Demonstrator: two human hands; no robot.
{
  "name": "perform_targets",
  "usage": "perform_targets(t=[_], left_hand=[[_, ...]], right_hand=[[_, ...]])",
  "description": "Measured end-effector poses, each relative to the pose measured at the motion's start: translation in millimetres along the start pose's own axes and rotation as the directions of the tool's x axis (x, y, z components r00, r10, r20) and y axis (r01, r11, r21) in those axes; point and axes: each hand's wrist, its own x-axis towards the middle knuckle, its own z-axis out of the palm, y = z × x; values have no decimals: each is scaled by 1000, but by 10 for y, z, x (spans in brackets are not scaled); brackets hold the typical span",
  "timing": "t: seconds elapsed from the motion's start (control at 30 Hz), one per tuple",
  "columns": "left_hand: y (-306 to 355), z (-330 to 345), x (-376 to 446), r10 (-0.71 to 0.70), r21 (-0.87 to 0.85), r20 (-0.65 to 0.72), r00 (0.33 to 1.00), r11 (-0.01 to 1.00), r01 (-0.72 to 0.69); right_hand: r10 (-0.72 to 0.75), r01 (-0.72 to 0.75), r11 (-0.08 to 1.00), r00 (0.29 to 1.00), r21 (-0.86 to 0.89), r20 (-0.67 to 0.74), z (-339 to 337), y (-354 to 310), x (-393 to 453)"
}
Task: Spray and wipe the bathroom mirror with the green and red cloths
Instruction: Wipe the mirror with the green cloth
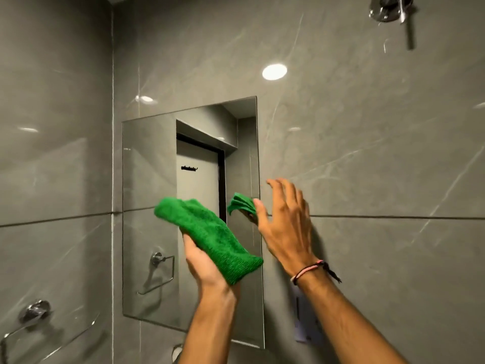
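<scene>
A frameless rectangular mirror (pixel 149 219) hangs on the grey tiled wall. My left hand (pixel 202 264) is raised in front of its lower right part and grips a folded green cloth (pixel 210 235), which lies across the palm and sticks out up-left and down-right. A reflection of the cloth shows in the glass near the mirror's right edge. My right hand (pixel 284 224) has its fingers spread and holds nothing; it sits flat at the wall just right of the mirror's edge. A thread bracelet circles that wrist. No red cloth or spray bottle is in view.
A chrome towel ring (pixel 15 334) and wall knob (pixel 35 311) sit low on the left wall. A chrome fitting (pixel 391 9) hangs at the top right. A pale socket plate (pixel 305 321) lies behind my right forearm. The mirror reflects a door with hooks.
</scene>
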Motion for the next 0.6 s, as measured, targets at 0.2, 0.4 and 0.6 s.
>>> perform_targets(t=[0.2,0.4,0.6], left_hand=[[-173,985,1115,545,640,419,726,390,-662],[-489,1386,1931,386,691,709,590,-207,-693],[-194,1334,2441,434,713,685,585,-235,-661]], right_hand=[[-186,136,960,962,-243,-200,139,425,743],[-305,240,843,950,-482,-61,373,614,1164],[-334,203,810,931,-551,-149,545,657,1232]])
